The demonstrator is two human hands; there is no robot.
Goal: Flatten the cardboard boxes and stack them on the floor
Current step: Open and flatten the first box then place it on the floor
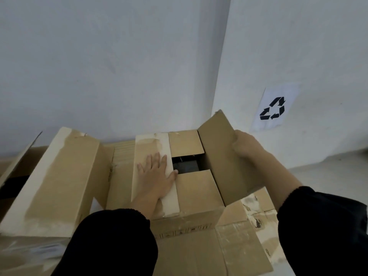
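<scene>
A brown cardboard box (197, 188) stands in the middle with its top partly open, showing a dark gap between the flaps. My left hand (157, 174) lies flat, fingers spread, on the box's left top flap, which carries a pale tape strip. My right hand (247, 146) grips the outer edge of the right flap (221, 156), which stands raised and tilted outward. Under the box and toward the lower right lies flattened cardboard (229, 246) on the floor.
A second box (59, 176) with a raised taped flap stands to the left, touching the first. White walls meet in a corner behind. A paper sheet with a recycling sign (272, 108) hangs on the right wall. Pale floor (328, 172) shows at the right.
</scene>
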